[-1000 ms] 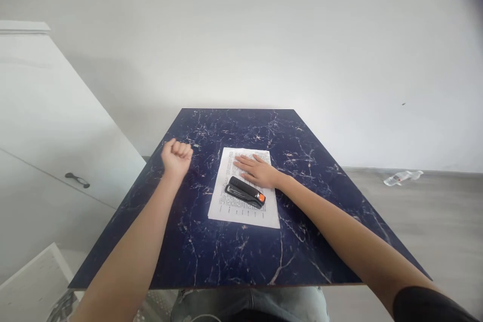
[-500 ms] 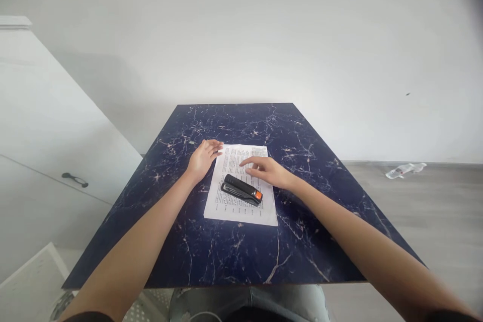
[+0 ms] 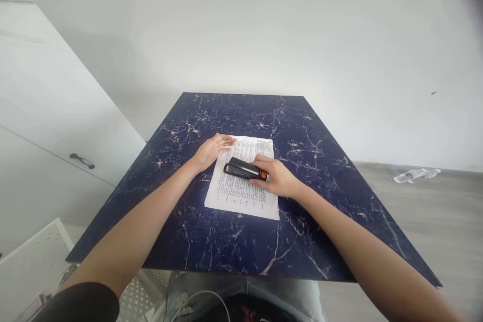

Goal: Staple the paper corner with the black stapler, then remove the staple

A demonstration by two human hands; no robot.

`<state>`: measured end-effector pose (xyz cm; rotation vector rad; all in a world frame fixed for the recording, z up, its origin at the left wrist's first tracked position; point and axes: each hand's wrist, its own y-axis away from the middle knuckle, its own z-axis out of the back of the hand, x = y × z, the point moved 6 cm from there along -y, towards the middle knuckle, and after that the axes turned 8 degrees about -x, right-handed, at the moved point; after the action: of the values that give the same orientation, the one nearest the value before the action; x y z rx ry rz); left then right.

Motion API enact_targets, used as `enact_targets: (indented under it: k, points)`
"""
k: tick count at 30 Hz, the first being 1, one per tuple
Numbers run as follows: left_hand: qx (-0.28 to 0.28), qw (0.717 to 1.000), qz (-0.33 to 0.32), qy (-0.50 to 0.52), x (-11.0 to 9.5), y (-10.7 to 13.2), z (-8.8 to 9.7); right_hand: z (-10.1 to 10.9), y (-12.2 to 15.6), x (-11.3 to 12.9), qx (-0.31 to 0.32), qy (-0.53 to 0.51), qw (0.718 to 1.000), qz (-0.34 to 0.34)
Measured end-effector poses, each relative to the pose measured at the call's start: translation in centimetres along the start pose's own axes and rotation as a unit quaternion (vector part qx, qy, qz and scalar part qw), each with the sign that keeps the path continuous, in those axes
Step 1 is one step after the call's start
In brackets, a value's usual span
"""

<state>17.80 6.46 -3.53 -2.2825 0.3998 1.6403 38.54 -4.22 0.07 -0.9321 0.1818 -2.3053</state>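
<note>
Printed paper (image 3: 226, 193) lies on the dark blue marbled table, its text side up. My right hand (image 3: 277, 176) is closed around the orange-marked end of a black stapler (image 3: 241, 167), which is over the middle of the paper with its far end pointing left. Whether the stapler touches the sheet I cannot tell. At the paper's upper left corner rests my left hand (image 3: 215, 151), fingers stretched out over the edge of the sheet.
The table (image 3: 241, 246) stands close to a white wall. A white cabinet with a dark handle (image 3: 82, 161) is at the left. On the floor to the right lies a clear plastic bottle (image 3: 415, 175). A white cable (image 3: 204, 293) crosses my lap.
My right hand has come down onto the stapler and closed on it. The stapler has turned and shifted up the page. My left hand remains at the paper's upper left corner.
</note>
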Motion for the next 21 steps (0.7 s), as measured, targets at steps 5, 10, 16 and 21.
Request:
enact_targets:
  k: [5, 10, 16, 21]
  points:
    - [0.02, 0.999, -0.014, -0.033, -0.5, 0.3, -0.7, 0.6, -0.4, -1.3, -0.031, -0.007, 0.999, 0.007]
    - [0.037, 0.997, -0.02, -0.058, -0.6, 0.4, -1.0, 1.0, -0.5, -2.5, -0.029, -0.037, 0.999, -0.013]
    - [0.048, 0.996, -0.024, -0.073, -0.3, 0.2, -0.6, 2.3, 0.5, -4.7, 0.018, -0.186, 0.97, -0.155]
    - [0.05, 0.995, -0.027, -0.078, -0.3, 0.2, -0.6, 1.3, 1.4, -4.8, 0.057, -0.408, 0.875, -0.256]
